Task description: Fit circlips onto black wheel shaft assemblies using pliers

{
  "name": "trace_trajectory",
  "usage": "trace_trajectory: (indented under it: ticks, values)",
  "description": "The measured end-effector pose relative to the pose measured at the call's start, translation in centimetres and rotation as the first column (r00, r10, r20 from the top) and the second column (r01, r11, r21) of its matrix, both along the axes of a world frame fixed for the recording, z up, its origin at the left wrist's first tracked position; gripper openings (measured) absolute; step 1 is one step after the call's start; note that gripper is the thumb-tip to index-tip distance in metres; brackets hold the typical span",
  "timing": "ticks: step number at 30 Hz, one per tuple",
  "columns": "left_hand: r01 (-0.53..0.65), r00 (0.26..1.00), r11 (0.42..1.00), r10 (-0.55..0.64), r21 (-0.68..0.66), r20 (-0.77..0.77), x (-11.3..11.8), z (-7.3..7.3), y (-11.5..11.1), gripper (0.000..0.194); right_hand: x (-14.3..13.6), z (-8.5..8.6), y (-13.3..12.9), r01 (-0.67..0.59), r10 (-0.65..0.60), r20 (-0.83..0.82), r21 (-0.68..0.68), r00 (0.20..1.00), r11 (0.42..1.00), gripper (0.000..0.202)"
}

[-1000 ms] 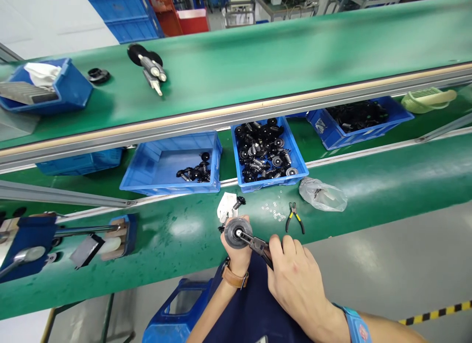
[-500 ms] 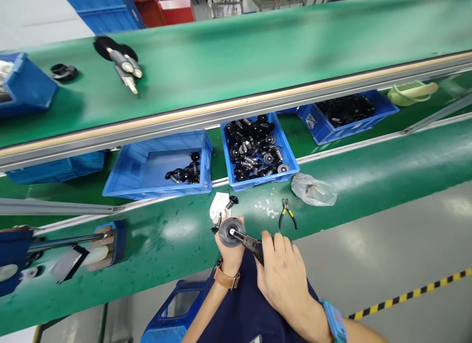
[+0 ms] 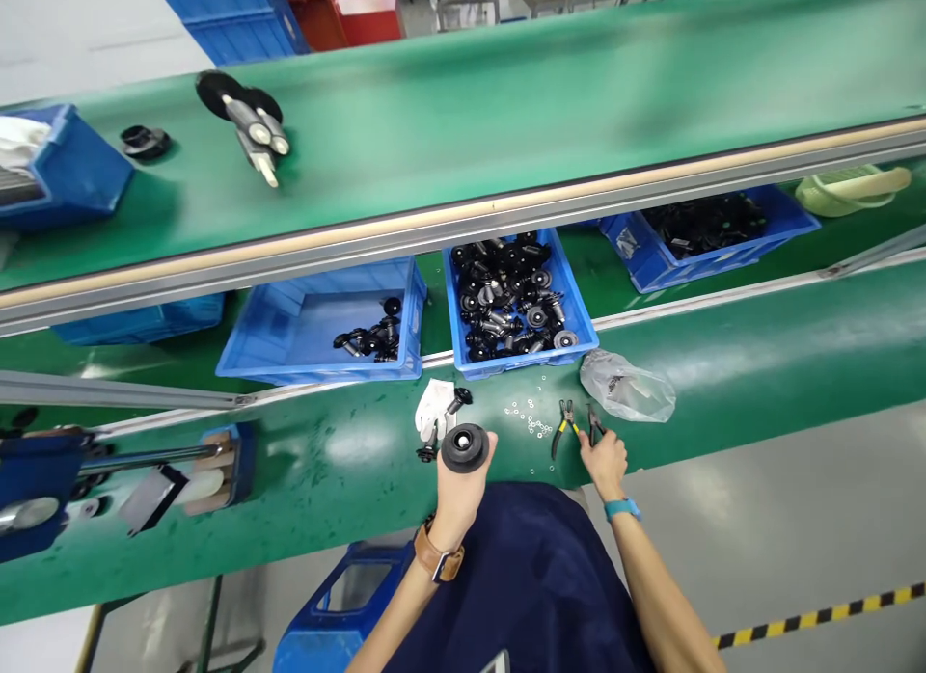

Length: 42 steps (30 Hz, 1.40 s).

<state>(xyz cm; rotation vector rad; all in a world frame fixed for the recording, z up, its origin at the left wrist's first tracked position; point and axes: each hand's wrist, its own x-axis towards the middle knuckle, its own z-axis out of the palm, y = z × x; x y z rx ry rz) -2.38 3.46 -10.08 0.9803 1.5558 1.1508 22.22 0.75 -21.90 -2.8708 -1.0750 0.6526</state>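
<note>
My left hand is wrapped round a black round-flanged part, its disc facing up with a pale centre. My right hand is down at the bench with its fingers closed on the handles of dark pliers. Just left of them lie yellow-and-black pliers. Several small white rings are scattered between the hands. Beyond my left hand, a white glove lies with black shafted parts on and beside it.
A blue bin full of black parts stands behind the rings. To its left is a blue bin with fewer parts. A clear plastic bag lies at right. The raised green conveyor and its rail run across behind.
My right hand has moved right, bringing the pliers from the round part down to the bench beside the yellow-and-black pair. My left hand still holds the part.
</note>
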Motion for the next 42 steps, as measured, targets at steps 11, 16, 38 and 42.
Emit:
trace_trajectory:
  ticks: [11, 16, 38, 42]
  values:
    - [0.122, 0.992, 0.993, -0.122, -0.004, 0.038, 0.3, 2.9, -0.9, 0.034, -4.8, -3.9, -1.2, -0.023, 0.025, -0.101, 0.018, 0.995, 1.000, 0.082]
    - [0.118, 0.992, 0.993, -0.118, -0.008, 0.040, -0.3, 3.6, -1.2, 0.030, -3.6, -3.4, 0.1, 0.131, -0.131, -0.233, -0.015, 0.964, 0.991, 0.050]
    - [0.237, 0.935, 0.852, -0.070, 0.467, -0.348, -3.7, 3.7, -0.4, 0.009, -9.9, 19.3, -5.4, -0.579, 0.797, -0.115, 0.627, 0.593, 0.522, 0.030]
    - [0.258, 0.923, 0.831, -0.062, 0.492, -0.379, -4.2, 3.5, -0.4, 0.013, -10.0, 18.9, -5.4, -0.599, 0.802, -0.087, 0.618, 0.592, 0.509, 0.028]
